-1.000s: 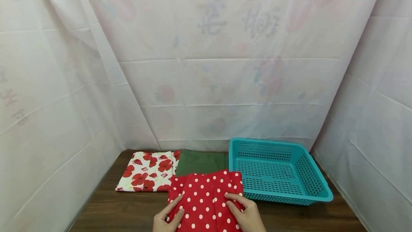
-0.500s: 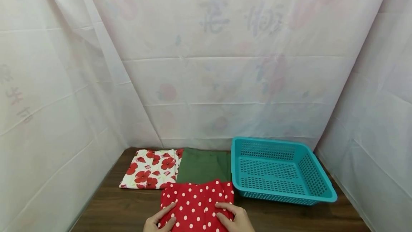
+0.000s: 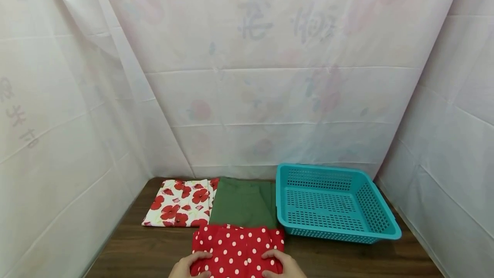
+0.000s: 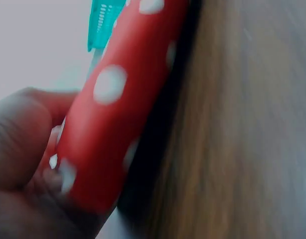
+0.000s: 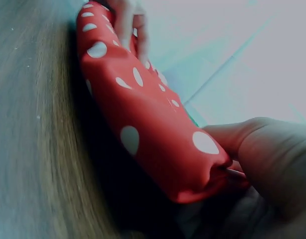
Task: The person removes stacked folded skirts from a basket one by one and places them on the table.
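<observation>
A folded red cloth with white dots (image 3: 236,249) lies between both hands at the bottom of the head view. My left hand (image 3: 188,265) grips its left side and my right hand (image 3: 284,265) its right side, thumbs and fingers spread over the fabric. In the left wrist view the thumb (image 4: 23,134) presses against the rounded edge of the cloth (image 4: 125,94). The right wrist view shows the right thumb (image 5: 272,154) against the other end, with a dark shadow between cloth and tabletop. Fingertips under the cloth are hidden.
Behind it lie a folded green cloth (image 3: 243,203) and a folded white cloth with red flowers (image 3: 177,203). A turquoise plastic basket (image 3: 339,235) stands at the right on the dark wooden table (image 3: 127,252). White sheets (image 3: 270,98) hang round the back and sides.
Both hands and the dotted cloth have come down and nearer the bottom of the head view. The cloth looks flatter, and more of the green cloth shows. The basket stays in place.
</observation>
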A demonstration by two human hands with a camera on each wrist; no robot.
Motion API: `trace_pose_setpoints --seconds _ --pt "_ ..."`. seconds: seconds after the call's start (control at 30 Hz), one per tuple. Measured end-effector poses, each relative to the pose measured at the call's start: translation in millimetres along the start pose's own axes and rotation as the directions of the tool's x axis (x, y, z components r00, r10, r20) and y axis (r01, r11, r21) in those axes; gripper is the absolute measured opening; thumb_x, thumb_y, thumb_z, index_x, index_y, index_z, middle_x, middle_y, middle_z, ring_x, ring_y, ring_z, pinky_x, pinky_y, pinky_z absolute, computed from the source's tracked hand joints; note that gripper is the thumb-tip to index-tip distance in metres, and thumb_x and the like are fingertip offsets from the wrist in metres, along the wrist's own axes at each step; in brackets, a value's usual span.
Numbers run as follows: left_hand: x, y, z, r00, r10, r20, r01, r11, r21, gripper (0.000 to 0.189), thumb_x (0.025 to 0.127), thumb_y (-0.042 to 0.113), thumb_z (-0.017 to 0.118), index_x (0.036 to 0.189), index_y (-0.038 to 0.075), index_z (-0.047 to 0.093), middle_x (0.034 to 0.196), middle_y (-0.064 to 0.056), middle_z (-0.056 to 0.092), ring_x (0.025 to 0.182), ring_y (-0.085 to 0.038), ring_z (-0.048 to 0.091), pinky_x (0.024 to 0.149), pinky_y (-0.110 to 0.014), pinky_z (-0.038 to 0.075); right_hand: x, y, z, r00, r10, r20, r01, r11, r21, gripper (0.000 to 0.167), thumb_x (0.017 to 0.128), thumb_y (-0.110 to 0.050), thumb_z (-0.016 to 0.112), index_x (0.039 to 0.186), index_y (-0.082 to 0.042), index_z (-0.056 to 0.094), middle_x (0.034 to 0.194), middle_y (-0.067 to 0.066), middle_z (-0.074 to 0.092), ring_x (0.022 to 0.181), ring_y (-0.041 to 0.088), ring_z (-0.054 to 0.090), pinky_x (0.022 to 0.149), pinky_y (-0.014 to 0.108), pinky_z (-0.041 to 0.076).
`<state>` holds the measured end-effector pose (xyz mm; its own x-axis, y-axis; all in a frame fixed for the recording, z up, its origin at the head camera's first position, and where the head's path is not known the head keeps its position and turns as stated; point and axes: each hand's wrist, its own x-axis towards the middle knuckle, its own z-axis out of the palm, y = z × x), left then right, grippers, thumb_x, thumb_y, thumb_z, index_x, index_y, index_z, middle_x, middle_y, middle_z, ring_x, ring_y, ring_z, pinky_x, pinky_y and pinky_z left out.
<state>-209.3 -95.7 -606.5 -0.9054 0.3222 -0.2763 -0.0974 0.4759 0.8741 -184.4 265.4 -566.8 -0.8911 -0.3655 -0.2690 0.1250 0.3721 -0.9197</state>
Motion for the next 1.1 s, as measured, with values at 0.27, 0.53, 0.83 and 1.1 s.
trace_pose_setpoints --seconds 0.27,0.53,0.83,1.1 --pt "13.8 -24.3 -20.7 0.985 0.071 0.16 -0.077 0.997 0.028 0.049 0.086 0.037 0.083 0.128 0.017 0.065 0.12 -0.01 0.063 0.104 -0.027 0.059 0.086 -0.052 0.059 1.0 2.6 -4.8 0.999 -0.033 0.027 0.034 0.999 -0.014 0.041 0.089 -0.028 0.08 0.123 -0.013 0.064 0.123 0.008 0.061 0.108 0.02 0.057 0.086 0.045 0.061" --pt "-1.1 38.8 -23.9 0.994 0.087 -0.063 -0.078 0.986 0.145 0.056 0.09 0.035 0.078 0.138 0.012 0.06 0.13 -0.02 0.06 0.112 -0.035 0.057 0.09 -0.063 0.055 8.6 -1.9 -4.5 0.997 -0.016 -0.079 0.014 1.0 -0.022 0.047 0.087 -0.028 0.081 0.127 -0.014 0.061 0.127 0.011 0.057 0.115 0.029 0.053 0.086 0.047 0.06" --pt "2.1 40.6 -17.9 0.999 0.005 0.043 -0.011 0.989 0.151 0.061 0.084 0.025 0.086 0.136 0.009 0.06 0.125 -0.018 0.06 0.108 -0.038 0.054 0.089 -0.062 0.056 6.6 2.8 -5.0 0.998 -0.042 -0.043 0.04 0.999 -0.029 0.042 0.089 -0.022 0.081 0.123 -0.01 0.06 0.124 0.011 0.059 0.11 0.027 0.056 0.088 0.05 0.059" --pt "5.6 47.8 -17.8 0.998 0.023 0.053 -0.032 0.985 0.167 0.063 0.081 0.023 0.088 0.135 0.007 0.061 0.126 -0.018 0.061 0.108 -0.037 0.055 0.086 -0.06 0.058 5.6 1.6 -11.3 0.999 -0.031 -0.019 0.03 0.999 -0.04 0.044 0.088 -0.023 0.082 0.124 -0.012 0.059 0.124 0.009 0.058 0.112 0.027 0.055 0.087 0.049 0.06"
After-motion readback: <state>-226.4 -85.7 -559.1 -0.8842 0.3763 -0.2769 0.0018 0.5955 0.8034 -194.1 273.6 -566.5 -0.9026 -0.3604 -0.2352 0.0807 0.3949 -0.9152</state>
